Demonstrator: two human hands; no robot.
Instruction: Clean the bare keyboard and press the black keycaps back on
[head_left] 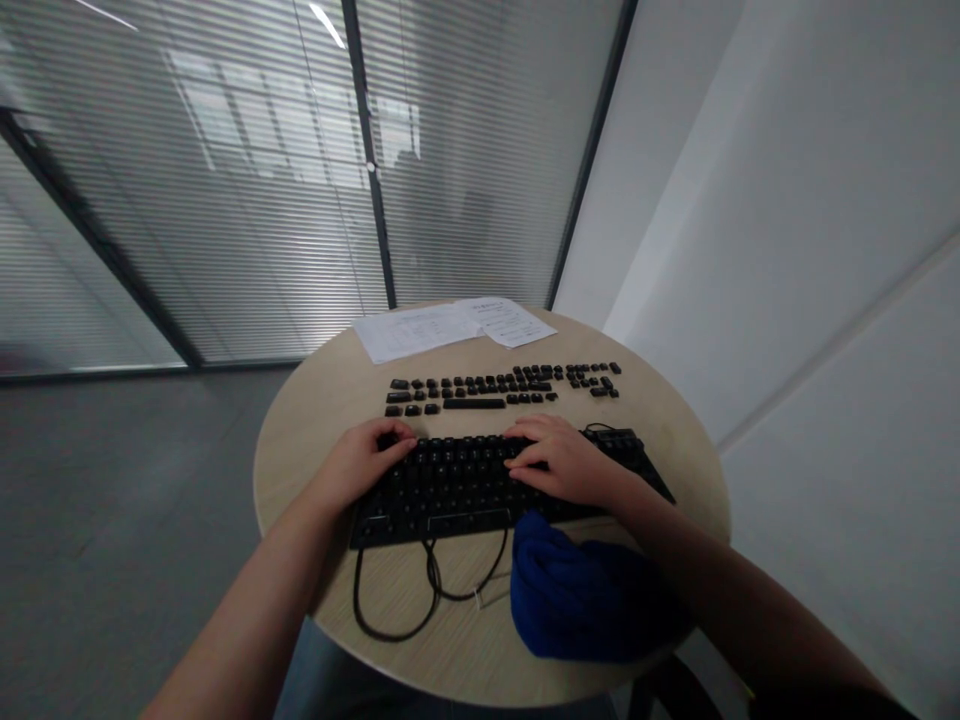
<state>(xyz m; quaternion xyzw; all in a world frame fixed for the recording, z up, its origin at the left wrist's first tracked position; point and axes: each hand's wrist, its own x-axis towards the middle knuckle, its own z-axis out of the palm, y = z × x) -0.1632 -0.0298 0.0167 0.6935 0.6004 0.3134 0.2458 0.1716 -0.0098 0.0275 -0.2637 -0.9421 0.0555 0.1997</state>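
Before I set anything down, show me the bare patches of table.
Free: the table left of the loose keycaps, beyond the left hand, and the strip between keycaps, keyboard and right rim. Crowded: middle, around the right hand; near side, with cable and blue cloth; far end, under papers.

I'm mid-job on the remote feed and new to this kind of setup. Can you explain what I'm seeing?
There is no machine here: these are a person's bare hands, seen by one camera worn on their head, looking forward and down. The left hand and right hand are over a black keyboard on a round table. Whether either pinches a key is too small to tell. Beyond the keyboard lie rows of loose keycaps, then printed papers. Nearer the person are a looped cable and, to the right, a bunched blue cloth.
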